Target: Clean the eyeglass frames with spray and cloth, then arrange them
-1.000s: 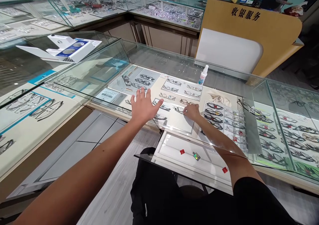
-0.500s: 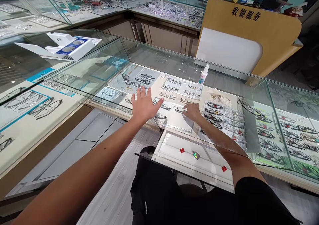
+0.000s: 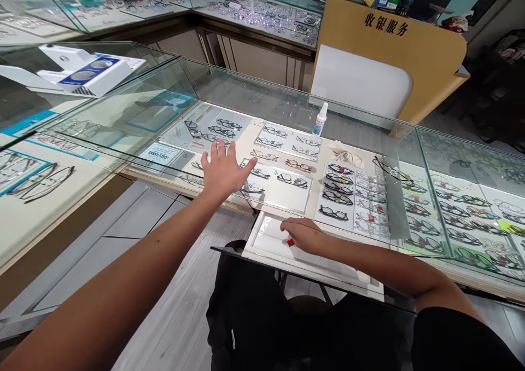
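My left hand [image 3: 225, 168] is spread, fingers apart, by the front glass of the display case, in front of a grey tray of eyeglasses [image 3: 221, 131]. It partly covers nearby frames. My right hand [image 3: 305, 235] is over the pulled-out white drawer [image 3: 266, 234], fingers bent together and partly hidden under the palm; whether anything is in them does not show. A small red tag [image 3: 290, 242] lies in the drawer beside its fingertips. Behind it, a white display card [image 3: 287, 200] carries black-rimmed glasses [image 3: 292, 180]. Brown glasses [image 3: 298, 165] are just beyond.
A spray bottle [image 3: 320, 119] and a beige cloth [image 3: 346, 155] stand and lie farther back. Racks of glasses [image 3: 337, 184] fill the right side. Glass panes [image 3: 430, 179] edge the case. An opened white box [image 3: 96, 75] is on the left counter.
My right hand has drawn back from the glasses on the white card to above the drawer, uncovering them. My left hand stays spread in about the same place. The view has shifted slightly.
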Action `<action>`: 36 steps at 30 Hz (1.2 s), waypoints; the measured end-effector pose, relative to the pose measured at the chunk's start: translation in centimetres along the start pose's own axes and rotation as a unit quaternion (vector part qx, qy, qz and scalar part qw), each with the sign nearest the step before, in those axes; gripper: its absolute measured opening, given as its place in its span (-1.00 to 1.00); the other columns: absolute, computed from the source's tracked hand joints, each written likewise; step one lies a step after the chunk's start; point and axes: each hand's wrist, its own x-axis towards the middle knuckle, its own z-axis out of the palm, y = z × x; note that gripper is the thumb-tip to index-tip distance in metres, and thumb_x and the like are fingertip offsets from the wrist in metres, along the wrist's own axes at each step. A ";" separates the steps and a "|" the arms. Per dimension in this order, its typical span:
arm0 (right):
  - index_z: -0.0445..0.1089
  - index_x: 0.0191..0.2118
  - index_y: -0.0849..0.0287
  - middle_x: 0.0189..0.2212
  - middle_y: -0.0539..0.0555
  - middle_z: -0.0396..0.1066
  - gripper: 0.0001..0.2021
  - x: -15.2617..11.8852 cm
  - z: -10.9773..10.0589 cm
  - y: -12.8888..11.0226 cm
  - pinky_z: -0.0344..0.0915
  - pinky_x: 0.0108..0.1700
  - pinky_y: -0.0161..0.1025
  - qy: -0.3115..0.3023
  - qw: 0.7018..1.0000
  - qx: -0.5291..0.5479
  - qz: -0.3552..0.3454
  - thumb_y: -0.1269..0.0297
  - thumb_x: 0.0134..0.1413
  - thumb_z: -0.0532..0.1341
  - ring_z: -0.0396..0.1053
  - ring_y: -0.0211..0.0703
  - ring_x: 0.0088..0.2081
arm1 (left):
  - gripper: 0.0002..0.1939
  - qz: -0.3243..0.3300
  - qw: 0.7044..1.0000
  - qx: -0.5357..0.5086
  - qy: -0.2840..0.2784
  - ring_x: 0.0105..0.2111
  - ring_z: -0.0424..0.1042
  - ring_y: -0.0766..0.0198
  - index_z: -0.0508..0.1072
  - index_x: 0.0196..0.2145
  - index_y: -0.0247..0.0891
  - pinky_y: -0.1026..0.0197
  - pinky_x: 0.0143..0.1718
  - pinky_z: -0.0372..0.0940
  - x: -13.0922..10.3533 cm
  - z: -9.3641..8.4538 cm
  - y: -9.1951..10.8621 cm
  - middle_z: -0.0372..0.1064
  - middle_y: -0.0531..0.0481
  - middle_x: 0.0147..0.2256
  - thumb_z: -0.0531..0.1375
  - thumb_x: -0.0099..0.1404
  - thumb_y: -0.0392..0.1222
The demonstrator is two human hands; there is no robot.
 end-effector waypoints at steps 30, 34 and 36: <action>0.66 -0.21 0.12 0.00 0.26 0.58 -0.72 -12.3 -22.1 11.8 0.31 0.11 0.20 0.364 0.858 -0.217 0.291 0.14 0.27 0.20 0.42 0.31 0.06 | 0.09 0.005 1.000 -0.008 0.011 0.58 -0.23 -0.21 0.07 0.56 -0.37 -0.33 0.54 -0.24 0.0 0.0 -0.1 -0.20 -0.33 0.58 -0.17 0.40 0.53; 0.62 -0.20 0.03 -0.04 0.18 0.59 -0.76 -12.4 -21.3 4.7 0.40 0.09 0.09 0.355 0.916 -0.101 0.156 0.03 0.32 0.27 0.51 0.16 0.02 | 0.09 0.004 1.000 -0.002 0.007 0.59 -0.25 -0.18 0.06 0.56 -0.36 -0.32 0.55 -0.24 0.1 0.1 -0.1 -0.23 -0.32 0.58 -0.18 0.40 0.53; 0.62 -0.18 -0.03 -0.02 0.15 0.58 -0.76 -12.1 -20.1 0.6 0.45 0.06 0.04 0.300 0.949 -0.014 0.093 -0.03 0.33 0.30 0.55 0.08 -0.01 | 0.09 0.004 1.000 -0.002 0.009 0.59 -0.25 -0.17 0.06 0.56 -0.37 -0.32 0.55 -0.25 0.0 0.0 -0.1 -0.22 -0.32 0.58 -0.17 0.40 0.53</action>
